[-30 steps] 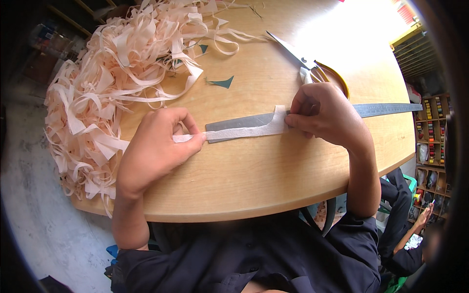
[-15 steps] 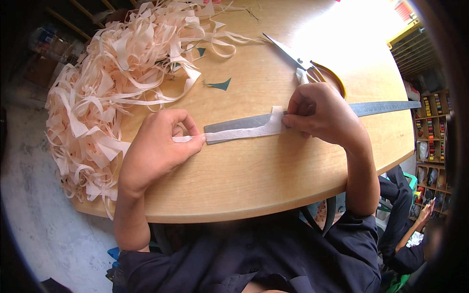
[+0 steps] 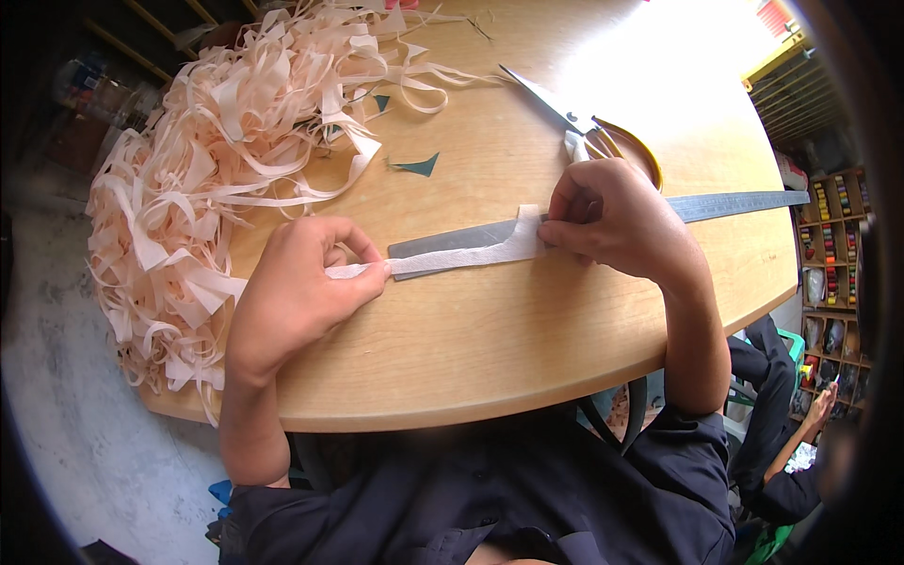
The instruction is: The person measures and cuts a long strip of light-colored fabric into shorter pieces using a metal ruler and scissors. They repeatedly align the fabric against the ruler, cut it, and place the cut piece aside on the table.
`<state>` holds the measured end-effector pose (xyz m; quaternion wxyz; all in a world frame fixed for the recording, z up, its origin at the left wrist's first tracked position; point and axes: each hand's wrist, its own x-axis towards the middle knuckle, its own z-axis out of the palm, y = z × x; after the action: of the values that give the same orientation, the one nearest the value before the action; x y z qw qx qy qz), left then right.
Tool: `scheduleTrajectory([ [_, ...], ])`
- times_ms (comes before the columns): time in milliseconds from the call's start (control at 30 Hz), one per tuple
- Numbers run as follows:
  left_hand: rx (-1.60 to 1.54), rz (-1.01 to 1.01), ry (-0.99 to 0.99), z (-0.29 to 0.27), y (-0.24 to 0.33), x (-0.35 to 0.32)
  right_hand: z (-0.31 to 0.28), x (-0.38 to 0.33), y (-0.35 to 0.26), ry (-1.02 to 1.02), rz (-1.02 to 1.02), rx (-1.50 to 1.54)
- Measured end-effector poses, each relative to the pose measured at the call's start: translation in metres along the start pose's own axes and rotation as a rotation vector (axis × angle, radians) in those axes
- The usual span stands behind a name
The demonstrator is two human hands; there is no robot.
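A pale pink fabric strip [image 3: 461, 256] stretches between my two hands over a metal ruler [image 3: 730, 204]. Thumb and forefinger of my left hand [image 3: 306, 287] pinch its narrow end by the ruler's left tip. At the wider, notched end, my right hand [image 3: 617, 221] grips the cloth with bent fingers. Part of the ruler passes out of sight beneath that hand. Just beyond it lie scissors [image 3: 579, 122] with yellow handles, blades pointing away to the left; a small whitish scrap [image 3: 575, 147] sits against them.
A large tangled heap of pale pink fabric strips [image 3: 188, 198] covers the table's left side. Small dark green scraps [image 3: 417, 165] lie near it. The wooden table [image 3: 452, 377] curves along its near edge. At right, another person's hand [image 3: 822, 403] shows near shelves of thread spools [image 3: 831, 231].
Both hands keep their grip on the strip, with almost no movement. The whole view has shifted very slightly.
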<state>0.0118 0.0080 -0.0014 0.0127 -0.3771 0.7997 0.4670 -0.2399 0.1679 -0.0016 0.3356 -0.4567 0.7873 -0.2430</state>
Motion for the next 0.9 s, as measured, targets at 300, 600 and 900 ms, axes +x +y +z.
scheduleTrajectory([
  [300, -0.02, -0.001, 0.005, 0.002, -0.002, 0.002, 0.0, 0.001, 0.007, -0.001, -0.07, 0.002],
  [600, -0.208, 0.046, 0.018, 0.001, 0.002, 0.002, -0.026, 0.007, 0.036, 0.453, -0.07, -0.304],
  [900, -0.631, 0.126, -0.016, -0.015, -0.004, 0.007, -0.005, 0.007, 0.021, 0.543, 0.116, -0.559],
])
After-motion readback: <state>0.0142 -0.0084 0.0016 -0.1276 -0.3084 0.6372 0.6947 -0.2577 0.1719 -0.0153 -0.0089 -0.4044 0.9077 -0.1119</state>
